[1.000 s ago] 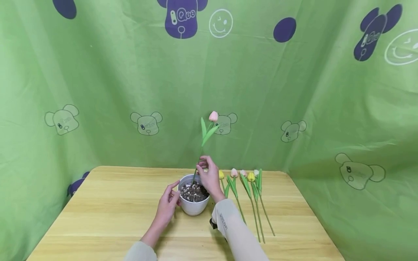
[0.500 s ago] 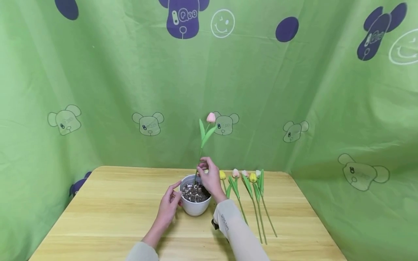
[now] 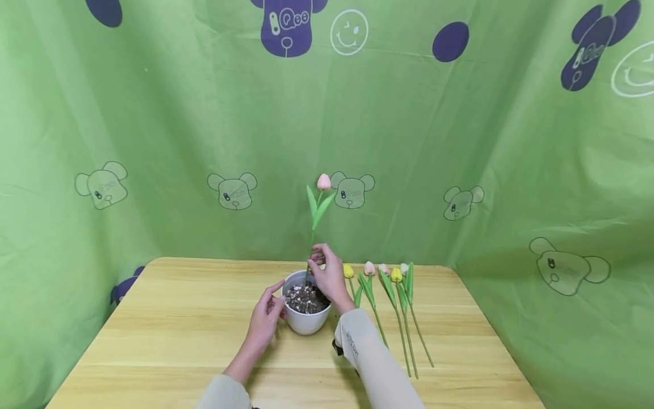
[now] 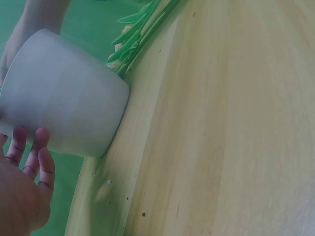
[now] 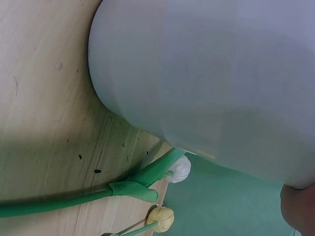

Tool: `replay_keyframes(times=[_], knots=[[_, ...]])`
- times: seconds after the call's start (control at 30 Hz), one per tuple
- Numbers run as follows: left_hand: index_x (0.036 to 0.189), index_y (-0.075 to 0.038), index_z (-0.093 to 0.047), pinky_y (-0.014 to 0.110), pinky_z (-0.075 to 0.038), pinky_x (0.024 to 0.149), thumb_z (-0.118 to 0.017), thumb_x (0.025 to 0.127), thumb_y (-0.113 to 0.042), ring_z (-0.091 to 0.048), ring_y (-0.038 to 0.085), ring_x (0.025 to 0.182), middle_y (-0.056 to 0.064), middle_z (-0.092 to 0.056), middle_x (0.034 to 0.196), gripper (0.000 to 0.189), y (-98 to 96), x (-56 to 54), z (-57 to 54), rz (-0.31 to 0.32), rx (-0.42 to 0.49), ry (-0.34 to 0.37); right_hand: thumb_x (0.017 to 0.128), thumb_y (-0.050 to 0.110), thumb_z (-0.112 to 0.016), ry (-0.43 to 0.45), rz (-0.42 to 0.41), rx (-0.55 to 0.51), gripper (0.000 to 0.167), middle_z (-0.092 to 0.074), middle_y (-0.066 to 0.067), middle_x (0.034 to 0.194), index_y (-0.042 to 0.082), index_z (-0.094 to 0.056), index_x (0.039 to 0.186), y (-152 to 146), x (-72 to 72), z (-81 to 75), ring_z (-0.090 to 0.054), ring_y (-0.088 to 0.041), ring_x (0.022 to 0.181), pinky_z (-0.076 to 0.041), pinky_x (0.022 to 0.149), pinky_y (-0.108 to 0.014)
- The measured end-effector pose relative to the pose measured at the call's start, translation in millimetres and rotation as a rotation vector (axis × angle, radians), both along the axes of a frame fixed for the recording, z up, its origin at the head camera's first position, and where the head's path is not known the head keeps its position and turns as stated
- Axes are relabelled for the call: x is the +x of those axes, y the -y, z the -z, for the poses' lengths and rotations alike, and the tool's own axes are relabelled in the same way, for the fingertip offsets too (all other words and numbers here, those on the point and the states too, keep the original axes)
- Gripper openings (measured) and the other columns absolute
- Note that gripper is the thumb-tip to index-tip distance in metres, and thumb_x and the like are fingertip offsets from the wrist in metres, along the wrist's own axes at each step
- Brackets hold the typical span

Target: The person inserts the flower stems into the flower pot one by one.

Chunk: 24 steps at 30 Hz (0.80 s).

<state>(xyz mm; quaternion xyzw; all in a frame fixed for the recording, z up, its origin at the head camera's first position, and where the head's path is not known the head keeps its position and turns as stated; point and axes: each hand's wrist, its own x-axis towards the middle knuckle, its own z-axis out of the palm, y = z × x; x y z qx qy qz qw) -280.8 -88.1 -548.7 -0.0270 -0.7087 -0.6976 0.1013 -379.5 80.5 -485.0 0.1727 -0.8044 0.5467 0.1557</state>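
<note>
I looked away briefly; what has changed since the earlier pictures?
The pink tulip with green leaves has swung left in the head view, now more upright. The right hand still pinches its thin green stem; the left hand still touches the round white pot. Pot and loose pink, yellow and white tulips stayed put.

The pot [image 3: 306,324] looks smooth, matt plastic, the soil [image 3: 305,301] inside it rough, the tulip [image 3: 322,211] above it smooth plastic, the table [image 3: 179,318] beneath it grained wood, the backdrop [image 3: 286,125] behind it creased cloth.
</note>
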Motion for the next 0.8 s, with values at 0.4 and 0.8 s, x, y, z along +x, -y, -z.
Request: replay_keyframes(times=[0.4,0.8], knots=[[0.147,-0.005,-0.054,0.028,-0.054,0.064,-0.057,0.105,-0.006,-0.064,0.034,0.076,0.011,-0.06,0.085,0.042,-1.7,11.0,-19.8,0.001,0.008,0.024,0.091,-0.002,-0.074,-0.02,0.051,0.113,0.028,-0.074,-0.013,0.102,0.005,-0.066,0.116,2.1,2.0,-0.1,-0.073,-0.026,0.09,-0.062,0.08,-0.031],[0.148,-0.009,-0.053,0.033,-0.057,0.068,-0.057,0.106,-0.01,-0.064,0.029,0.077,0.011,-0.062,0.087,0.043,-1.0,-0.3,-1.3,-0.014,-0.018,0.033,0.09,0.001,-0.075,-0.003,0.049,0.173,0.025,-0.075,-0.011,0.099,0.006,-0.069,0.114,1.7,0.5,0.8,-0.072,-0.024,0.091,-0.061,0.086,-0.038]])
